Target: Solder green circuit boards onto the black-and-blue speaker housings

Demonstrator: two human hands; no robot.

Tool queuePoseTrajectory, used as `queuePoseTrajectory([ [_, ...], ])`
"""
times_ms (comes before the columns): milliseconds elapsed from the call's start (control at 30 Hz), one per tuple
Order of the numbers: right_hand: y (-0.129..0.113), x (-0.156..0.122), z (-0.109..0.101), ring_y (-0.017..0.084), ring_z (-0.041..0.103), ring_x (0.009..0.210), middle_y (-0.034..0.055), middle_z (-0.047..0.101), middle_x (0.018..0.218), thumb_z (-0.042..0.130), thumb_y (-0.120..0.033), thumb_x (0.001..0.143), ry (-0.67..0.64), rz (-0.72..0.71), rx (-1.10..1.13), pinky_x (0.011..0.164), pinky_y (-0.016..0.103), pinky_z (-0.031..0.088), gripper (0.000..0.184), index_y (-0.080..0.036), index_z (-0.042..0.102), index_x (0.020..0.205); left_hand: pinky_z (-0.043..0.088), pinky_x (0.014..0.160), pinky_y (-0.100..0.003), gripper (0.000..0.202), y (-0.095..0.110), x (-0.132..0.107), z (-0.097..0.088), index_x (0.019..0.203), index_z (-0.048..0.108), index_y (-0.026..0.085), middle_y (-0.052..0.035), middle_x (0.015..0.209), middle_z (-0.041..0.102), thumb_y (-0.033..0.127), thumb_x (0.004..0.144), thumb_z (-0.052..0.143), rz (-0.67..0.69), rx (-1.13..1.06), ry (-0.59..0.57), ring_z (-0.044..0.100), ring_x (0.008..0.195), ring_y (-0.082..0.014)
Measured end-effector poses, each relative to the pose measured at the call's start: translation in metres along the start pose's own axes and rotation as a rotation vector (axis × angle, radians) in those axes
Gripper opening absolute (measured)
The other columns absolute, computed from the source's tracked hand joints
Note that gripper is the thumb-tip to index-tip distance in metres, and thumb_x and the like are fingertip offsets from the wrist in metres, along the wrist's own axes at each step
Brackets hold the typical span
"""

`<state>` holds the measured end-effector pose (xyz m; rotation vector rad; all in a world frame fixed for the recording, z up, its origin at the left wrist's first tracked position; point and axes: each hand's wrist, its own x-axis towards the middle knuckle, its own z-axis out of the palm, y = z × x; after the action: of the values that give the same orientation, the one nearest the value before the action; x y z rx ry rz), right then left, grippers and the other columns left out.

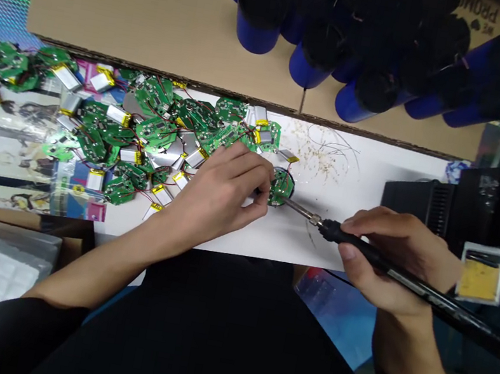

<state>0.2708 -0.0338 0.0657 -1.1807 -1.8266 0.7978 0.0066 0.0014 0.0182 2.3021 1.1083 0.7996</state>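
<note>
My right hand [393, 254] grips a black-handled soldering iron [352, 238]. The iron's metal tip meets a round green circuit board [281, 187] lying on the white tabletop. At that board's left edge my left hand [232, 193] is closed, thumb and index finger curled against the rim; the exact contact is partly hidden by the fingers. A small silver battery with yellow tape [288, 155] sits just above the board, joined to it by thin wires. Left of my left hand spreads a pile of green circuit boards [156, 132] with wired silver batteries.
Several blue and black cylinders [314, 56] stand on a cardboard box [173, 19] along the far side. Wire scraps and solder crumbs [326, 155] litter the white surface. A yellow sponge in a tray [482, 276] is at the right, near a black box-shaped device [416, 200].
</note>
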Motion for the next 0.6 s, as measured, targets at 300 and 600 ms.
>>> queuePoseTrajectory([
  [300, 0.0025, 0.0022, 0.0037, 0.02, 0.072, 0.059, 0.0011, 0.079, 0.075, 0.086, -0.02, 0.078, -0.031, 0.007, -0.023, 0.046, 0.032, 0.057, 0.02, -0.028, 0.077, 0.094, 0.054, 0.093, -0.042, 0.015, 0.0013, 0.0011, 0.0002, 0.088, 0.066, 0.019, -0.006, 0.107, 0.078, 0.008, 0.096, 0.061, -0.013, -0.014, -0.007, 0.064, 0.098, -0.0242],
  [600, -0.0021, 0.0051, 0.0011, 0.019, 0.073, 0.059, 0.0001, 0.079, 0.074, 0.089, -0.024, 0.079, -0.06, 0.058, -0.081, 0.046, 0.03, 0.056, 0.018, -0.027, 0.077, 0.092, 0.053, 0.096, -0.043, 0.014, 0.0015, 0.0006, 0.0003, 0.088, 0.066, 0.019, -0.0066, 0.108, 0.078, 0.008, 0.095, 0.062, -0.032, -0.015, -0.027, 0.063, 0.1, -0.0254],
])
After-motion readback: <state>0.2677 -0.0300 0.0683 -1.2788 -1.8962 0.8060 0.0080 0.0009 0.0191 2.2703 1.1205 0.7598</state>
